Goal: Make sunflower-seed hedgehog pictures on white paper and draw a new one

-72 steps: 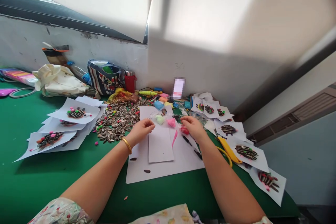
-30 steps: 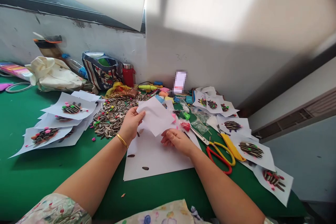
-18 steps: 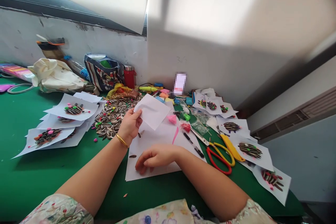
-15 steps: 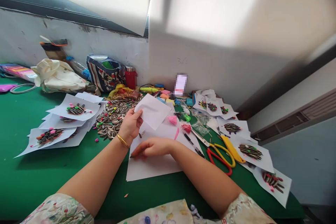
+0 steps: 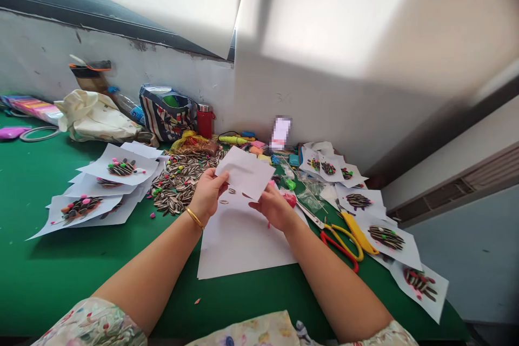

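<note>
One white card (image 5: 246, 170) was held tilted above the larger sheet (image 5: 243, 246), taken here as dial centre, 12 toward the wall. Main risk, as judged: card dropped or bent, since sure grip was shown only at its left corner. Second: the two loose seeds (image 5: 232, 191), lying at 7 to 8 o'clock just past the card's lower edge, could be knocked by a dipping hand or card edge.

Hands: the left hand (image 5: 208, 194), at 8 o'clock, was clamped on the card, thumb on top. The right hand (image 5: 275, 208), between 4 and 5 o'clock, was half curled at the lower right corner; whether card was pinched or only neared could not be told, fingers being partly hidden. A dark sliver (image 5: 245, 195) by those fingers could not be identified.

Further out: red lump (image 5: 290, 199) at 4, near the right hand, possible smear source. Scissors (image 5: 318, 220) also at 4, blades angled toward the wrist; snag possible. Seed pile (image 5: 178, 186) at 9.
</note>
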Demonstrator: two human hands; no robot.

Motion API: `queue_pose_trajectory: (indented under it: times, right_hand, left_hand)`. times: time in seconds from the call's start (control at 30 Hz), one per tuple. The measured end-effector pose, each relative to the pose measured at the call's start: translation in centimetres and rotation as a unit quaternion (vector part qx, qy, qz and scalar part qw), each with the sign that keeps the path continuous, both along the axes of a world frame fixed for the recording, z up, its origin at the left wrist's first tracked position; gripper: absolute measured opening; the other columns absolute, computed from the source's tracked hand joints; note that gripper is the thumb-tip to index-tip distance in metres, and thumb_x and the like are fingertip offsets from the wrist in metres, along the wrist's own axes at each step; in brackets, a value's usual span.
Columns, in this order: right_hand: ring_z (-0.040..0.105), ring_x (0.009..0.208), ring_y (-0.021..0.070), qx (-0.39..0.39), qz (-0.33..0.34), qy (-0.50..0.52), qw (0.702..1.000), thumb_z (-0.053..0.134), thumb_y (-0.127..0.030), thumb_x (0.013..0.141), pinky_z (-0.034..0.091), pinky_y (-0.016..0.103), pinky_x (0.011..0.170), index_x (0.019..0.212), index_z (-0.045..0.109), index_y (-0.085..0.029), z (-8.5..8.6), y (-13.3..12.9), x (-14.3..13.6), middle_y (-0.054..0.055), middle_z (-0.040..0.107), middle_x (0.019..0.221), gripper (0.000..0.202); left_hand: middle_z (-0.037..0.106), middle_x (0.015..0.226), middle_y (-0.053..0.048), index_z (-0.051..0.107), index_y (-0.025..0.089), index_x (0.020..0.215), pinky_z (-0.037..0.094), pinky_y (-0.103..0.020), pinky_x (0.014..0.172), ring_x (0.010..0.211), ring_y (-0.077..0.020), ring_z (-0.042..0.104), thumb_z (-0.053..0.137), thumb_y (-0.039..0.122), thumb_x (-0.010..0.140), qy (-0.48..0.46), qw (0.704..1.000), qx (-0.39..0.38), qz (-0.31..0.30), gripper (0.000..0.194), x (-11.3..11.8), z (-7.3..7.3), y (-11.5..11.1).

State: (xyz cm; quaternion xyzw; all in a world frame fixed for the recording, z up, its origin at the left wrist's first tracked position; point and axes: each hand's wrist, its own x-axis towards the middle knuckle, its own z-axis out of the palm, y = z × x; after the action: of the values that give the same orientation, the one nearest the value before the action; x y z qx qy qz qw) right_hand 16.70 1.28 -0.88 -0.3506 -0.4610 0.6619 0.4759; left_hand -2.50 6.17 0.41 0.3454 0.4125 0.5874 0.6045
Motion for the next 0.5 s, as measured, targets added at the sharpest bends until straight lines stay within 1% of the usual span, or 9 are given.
queue_pose_trajectory:
  times: [0.07,0.13,0.17,0.2,0.27,0.33,0.37,0.43,0.5]
  right_hand:
    - [0.066,0.103,0.0196,-0.038,-0.076,0.001,0.996,0.065,-0.054,0.077,0.056,0.033,0.082,0.111,0.058,-0.026,-0.5,-0.4,1.0,0.005,0.068,0.115,0.044]
    - [0.067,0.086,0.0183,-0.061,-0.167,-0.025,0.984,0.071,-0.052,0.072,0.056,0.030,0.071,0.101,0.059,-0.023,-1.3,-0.5,1.8,0.004,0.071,0.097,0.043]
    - [0.067,0.081,0.0180,-0.068,-0.181,-0.040,0.980,0.073,-0.049,0.069,0.055,0.029,0.068,0.099,0.060,-0.021,-1.7,-0.5,2.2,0.003,0.071,0.091,0.043]
    - [0.066,0.076,0.0177,-0.074,-0.174,-0.054,0.981,0.074,-0.046,0.068,0.054,0.028,0.065,0.098,0.061,-0.020,-2.1,-0.6,2.5,0.003,0.071,0.087,0.042]
    - [0.065,0.069,0.0170,-0.087,-0.102,-0.104,0.985,0.073,-0.041,0.068,0.051,0.027,0.061,0.095,0.063,-0.018,-2.5,-1.1,3.0,0.002,0.071,0.080,0.037]
    - [0.063,0.064,0.0160,-0.083,-0.015,-0.176,0.981,0.070,-0.036,0.070,0.048,0.025,0.058,0.091,0.065,-0.017,-2.6,-1.7,3.2,0.001,0.070,0.076,0.029]
    - [0.063,0.064,0.0156,-0.073,0.014,-0.210,0.975,0.067,-0.033,0.071,0.047,0.024,0.057,0.090,0.065,-0.017,-2.6,-2.0,3.2,0.001,0.070,0.075,0.025]
    - [0.063,0.066,0.0150,-0.041,0.033,-0.259,0.964,0.062,-0.030,0.075,0.045,0.023,0.057,0.091,0.065,-0.017,-2.5,-2.3,3.1,0.000,0.070,0.078,0.020]
    - [0.062,0.068,0.0147,-0.006,0.024,-0.289,0.957,0.058,-0.030,0.077,0.045,0.022,0.058,0.093,0.065,-0.018,-2.5,-2.4,3.1,0.000,0.070,0.081,0.021]
  left_hand:
    - [0.065,0.081,0.001,0.056,0.018,0.088,0.048,-0.022,0.063,0.066,-0.0102,0.060,0.085,0.034,0.058,0.029,0.999,-0.003,-0.045,0.044,0.3,-0.3,-0.2]
    - [0.064,0.083,0.000,0.057,0.019,0.089,0.050,-0.026,0.067,0.071,-0.0128,0.061,0.084,0.036,0.061,0.076,0.995,0.021,-0.069,0.043,0.5,-0.5,-0.3]
    - [0.064,0.086,-0.001,0.057,0.019,0.091,0.051,-0.028,0.071,0.076,-0.0144,0.062,0.082,0.038,0.064,0.104,0.992,0.049,-0.058,0.041,0.5,-0.6,-0.3]
    - [0.064,0.091,-0.002,0.057,0.020,0.094,0.051,-0.030,0.076,0.082,-0.0159,0.062,0.079,0.039,0.068,0.135,0.987,0.087,-0.030,0.039,0.4,-0.7,-0.2]
    - [0.064,0.101,-0.005,0.059,0.020,0.099,0.049,-0.032,0.085,0.095,-0.0188,0.061,0.073,0.039,0.075,0.201,0.964,0.171,0.041,0.034,0.2,-0.7,-0.1]
    - [0.065,0.102,-0.007,0.063,0.020,0.099,0.048,-0.034,0.088,0.097,-0.0208,0.061,0.067,0.039,0.080,0.267,0.935,0.229,0.055,0.027,0.0,-0.5,-0.2]
    - [0.066,0.098,-0.007,0.064,0.020,0.095,0.048,-0.034,0.086,0.094,-0.0213,0.061,0.064,0.040,0.083,0.293,0.923,0.247,0.034,0.023,0.0,-0.5,-0.3]
    - [0.068,0.090,-0.006,0.067,0.020,0.088,0.049,-0.034,0.082,0.087,-0.0216,0.062,0.058,0.040,0.088,0.343,0.899,0.267,-0.044,0.022,0.2,-0.5,-0.8]
    - [0.069,0.089,-0.006,0.069,0.022,0.087,0.048,-0.034,0.083,0.087,-0.0224,0.063,0.056,0.036,0.089,0.411,0.849,0.302,-0.141,0.020,0.6,-0.7,-1.6]
